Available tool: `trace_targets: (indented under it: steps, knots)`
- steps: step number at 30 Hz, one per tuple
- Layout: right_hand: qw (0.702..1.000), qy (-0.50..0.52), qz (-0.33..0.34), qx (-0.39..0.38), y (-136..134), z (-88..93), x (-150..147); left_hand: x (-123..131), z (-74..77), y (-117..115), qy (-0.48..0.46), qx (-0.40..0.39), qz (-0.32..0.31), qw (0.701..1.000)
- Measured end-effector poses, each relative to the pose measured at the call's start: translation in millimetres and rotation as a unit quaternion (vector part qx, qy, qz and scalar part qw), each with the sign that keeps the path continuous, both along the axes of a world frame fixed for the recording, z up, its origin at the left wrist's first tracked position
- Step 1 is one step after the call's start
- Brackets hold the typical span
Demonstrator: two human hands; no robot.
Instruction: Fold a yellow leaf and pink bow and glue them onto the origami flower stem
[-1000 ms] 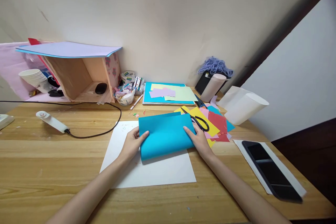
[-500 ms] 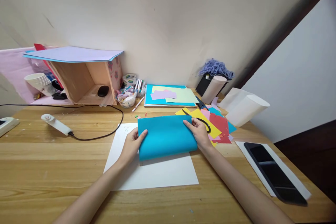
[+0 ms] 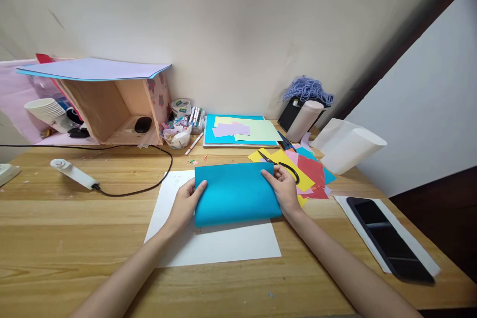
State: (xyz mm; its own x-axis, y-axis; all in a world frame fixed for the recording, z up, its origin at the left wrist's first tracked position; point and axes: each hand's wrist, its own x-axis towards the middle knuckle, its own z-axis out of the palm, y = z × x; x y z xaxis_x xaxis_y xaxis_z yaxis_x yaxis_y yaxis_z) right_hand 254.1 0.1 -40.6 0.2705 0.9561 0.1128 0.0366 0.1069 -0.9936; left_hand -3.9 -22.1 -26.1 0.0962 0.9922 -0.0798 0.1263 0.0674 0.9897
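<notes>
A blue sheet of paper (image 3: 234,193) lies folded over itself on a white sheet (image 3: 216,243) on the wooden desk (image 3: 74,238). My left hand (image 3: 186,203) grips the blue paper's left edge, thumb on top and fingers curled under. At the paper's right edge, near the upper corner, my right hand (image 3: 285,189) pinches it the same way. Black scissors (image 3: 281,165) rest on a pile of coloured paper scraps (image 3: 311,174) just behind my right hand.
A stack of coloured sheets (image 3: 240,131) lies at the back. A cardboard box (image 3: 112,104), paper cups (image 3: 42,109), a bowl of scraps (image 3: 177,136) and markers (image 3: 196,117) stand back left. A corded white tool (image 3: 72,173) lies left; a phone (image 3: 389,238) and rolled paper (image 3: 350,149) right.
The upper flap of the blue paper has been brought down flatter, its edges now nearly lined up. Both hands shifted slightly along the paper's side edges.
</notes>
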Motion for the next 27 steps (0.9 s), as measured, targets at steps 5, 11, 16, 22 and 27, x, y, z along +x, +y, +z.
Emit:
trace_targets:
  steps: [5,11,16,22,27]
  knots:
    - [1.000,0.000,-0.014,0.002,0.0,-0.7,-0.6,-0.2,0.3,-0.1,0.021,-0.001,0.005,1.000]
    - [0.999,0.013,-0.038,-0.013,-2.1,1.6,0.8,0.1,2.3,-1.4,0.037,0.008,0.007,0.999]
    - [0.998,0.050,-0.029,-0.023,-3.2,4.4,2.3,0.3,2.0,-1.4,0.043,0.013,0.015,0.999]
    - [0.995,0.072,-0.038,-0.052,-1.1,3.2,3.5,0.3,1.0,-0.5,0.047,0.015,0.019,0.999]
    - [0.994,0.090,-0.042,-0.053,1.0,-1.5,4.9,-0.3,-0.4,-0.1,0.033,0.006,0.013,0.999]
